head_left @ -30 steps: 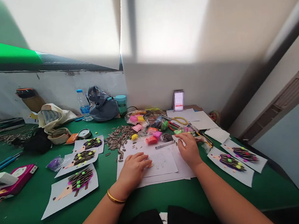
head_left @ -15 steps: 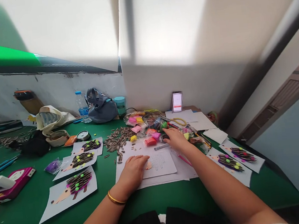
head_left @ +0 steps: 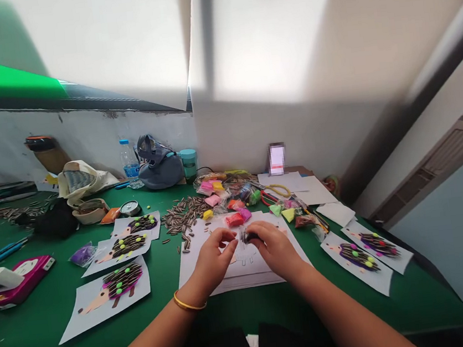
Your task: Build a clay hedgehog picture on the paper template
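Note:
Over the white paper (head_left: pixel 202 260), which bears a pencil drawing (head_left: pixel 247 256), both hands are close together. My right hand (head_left: pixel 270 241) grips a small dark lump in a clear wrapper (head_left: pixel 248 237) between thumb and fingers. Just left of it is my left hand (head_left: pixel 216 253), its thumb and fingers curved and apart, with nothing visible between them. Packets of red clay (head_left: pixel 234 219) and magenta clay (head_left: pixel 245 213) lie just beyond the hands. Sunflower seeds (head_left: pixel 184 215) are heaped to the left, beside a yellow lump (head_left: pixel 208 214).
Hedgehog pictures with seed spines lie at left (head_left: pixel 122 283) and right (head_left: pixel 356 257). A phone (head_left: pixel 276 159) leans on the wall. Scissors (head_left: pixel 277 190), a water bottle (head_left: pixel 130 165), a blue-grey bag (head_left: pixel 159 168) and a magenta device (head_left: pixel 20 284) are on the green table (head_left: pixel 168 314).
My right hand has come back from the packets with the dark wrapped lump. My left hand has lifted off the drawing and moved right, beside it. A white cable now shows at lower left.

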Demonstrator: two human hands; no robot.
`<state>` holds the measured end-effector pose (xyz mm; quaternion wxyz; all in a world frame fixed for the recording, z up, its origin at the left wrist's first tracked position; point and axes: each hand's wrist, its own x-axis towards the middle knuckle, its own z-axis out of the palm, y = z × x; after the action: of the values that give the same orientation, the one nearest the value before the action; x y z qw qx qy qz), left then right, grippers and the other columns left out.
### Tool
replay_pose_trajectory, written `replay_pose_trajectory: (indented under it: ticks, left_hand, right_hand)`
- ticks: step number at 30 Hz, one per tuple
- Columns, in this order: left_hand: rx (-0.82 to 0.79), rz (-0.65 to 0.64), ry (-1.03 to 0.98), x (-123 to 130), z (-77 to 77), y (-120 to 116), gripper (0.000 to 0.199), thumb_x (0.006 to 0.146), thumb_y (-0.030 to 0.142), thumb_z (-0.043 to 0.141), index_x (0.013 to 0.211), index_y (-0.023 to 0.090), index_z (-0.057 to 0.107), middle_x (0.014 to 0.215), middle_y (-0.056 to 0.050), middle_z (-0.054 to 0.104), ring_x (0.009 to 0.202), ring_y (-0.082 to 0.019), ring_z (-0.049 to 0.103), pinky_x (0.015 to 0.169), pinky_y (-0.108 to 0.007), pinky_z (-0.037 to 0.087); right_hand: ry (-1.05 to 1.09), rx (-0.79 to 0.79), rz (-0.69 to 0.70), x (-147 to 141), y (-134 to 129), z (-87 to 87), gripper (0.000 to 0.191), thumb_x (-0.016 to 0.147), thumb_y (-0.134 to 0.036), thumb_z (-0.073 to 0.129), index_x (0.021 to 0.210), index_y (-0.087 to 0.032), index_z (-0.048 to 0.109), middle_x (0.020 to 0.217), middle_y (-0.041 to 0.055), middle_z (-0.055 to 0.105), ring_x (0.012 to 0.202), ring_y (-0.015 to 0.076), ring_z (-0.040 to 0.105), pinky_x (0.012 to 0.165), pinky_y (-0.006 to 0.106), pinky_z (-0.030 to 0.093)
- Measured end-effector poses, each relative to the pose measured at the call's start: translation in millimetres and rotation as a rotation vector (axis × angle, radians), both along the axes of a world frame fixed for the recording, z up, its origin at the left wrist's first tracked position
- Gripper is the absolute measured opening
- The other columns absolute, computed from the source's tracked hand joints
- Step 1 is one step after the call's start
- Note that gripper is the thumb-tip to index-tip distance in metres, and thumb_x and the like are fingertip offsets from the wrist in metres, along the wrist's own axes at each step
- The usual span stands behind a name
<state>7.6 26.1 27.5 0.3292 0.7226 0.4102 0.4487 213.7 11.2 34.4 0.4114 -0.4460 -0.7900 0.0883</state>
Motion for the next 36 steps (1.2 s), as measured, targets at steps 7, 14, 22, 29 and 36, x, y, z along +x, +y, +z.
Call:
replay_pose_trajectory:
  ticks: [7,14,22,29,36]
  left_hand:
    - [-0.177,-0.088,-0.259,9,5.7,1,0.015,0.083,0.031,0.063,0.079,0.020,0.054,0.073,0.003,0.055,0.069,-0.014,0.055,0.065,-0.026,0.047]
    - [-0.024,-0.012,-0.093,6,4.4,-7,0.014,0.081,0.030,0.068,0.087,0.020,0.059,0.085,0.000,0.058,0.074,-0.014,0.057,0.065,-0.026,0.050]
    - [0.172,0.071,0.131,2,8.1,-6,0.008,0.085,0.026,0.067,0.089,0.024,0.073,0.095,-0.003,0.066,0.090,-0.020,0.063,0.083,-0.034,0.051]
    - [0.182,0.036,0.129,1,4.1,4,0.015,0.088,0.023,0.059,0.075,0.020,0.065,0.089,-0.004,0.063,0.089,-0.020,0.060,0.083,-0.035,0.051]
    - [0.298,0.017,0.262,-3,4.9,6,0.013,0.094,0.022,0.051,0.084,0.021,0.060,0.096,-0.006,0.061,0.095,-0.022,0.057,0.088,-0.038,0.048]
  right_hand:
    - [0.087,0.028,0.031,-12,-8,-1.2,0.024,0.092,-0.013,0.051,0.111,-0.025,0.061,0.106,0.0057,0.066,0.101,0.0221,0.059,0.089,0.039,0.050]
    - [0.030,0.103,0.039,-16,-10,-2.2,0.026,0.094,-0.014,0.050,0.114,-0.026,0.061,0.108,0.0074,0.066,0.102,0.0240,0.059,0.089,0.042,0.051]
    - [0.032,0.118,0.027,-18,-9,-7.5,0.024,0.094,-0.015,0.050,0.112,-0.025,0.061,0.107,0.0079,0.066,0.102,0.0244,0.059,0.089,0.043,0.051]
    - [0.045,0.054,0.052,-20,-7,-9.1,0.022,0.092,-0.013,0.052,0.110,-0.024,0.061,0.104,0.0073,0.066,0.099,0.0236,0.058,0.087,0.041,0.051]
    - [0.064,0.025,0.051,-18,-7,-7.4,0.023,0.091,-0.014,0.053,0.110,-0.025,0.061,0.104,0.0070,0.066,0.100,0.0236,0.059,0.088,0.041,0.051]
